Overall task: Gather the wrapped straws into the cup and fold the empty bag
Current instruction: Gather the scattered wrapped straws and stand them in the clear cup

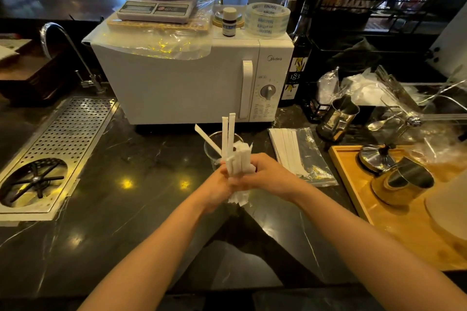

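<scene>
A bundle of white wrapped straws (237, 161) stands upright between both hands above the dark counter. My left hand (217, 187) and my right hand (265, 177) are closed around the bundle's middle, side by side. Two straws stick up higher than the others. Just behind the hands stands a clear glass cup (214, 144) with one wrapped straw (206, 139) leaning in it to the left. To the right lies a clear plastic bag (308, 156) flat on the counter, with several wrapped straws (285, 151) still on or in its left part.
A white microwave (192, 83) stands behind the cup. A perforated metal drain tray (63, 139) is set into the counter at left. At right are a wooden tray (353, 189) with metal cups, a steel jug (338, 118) and crumpled plastic.
</scene>
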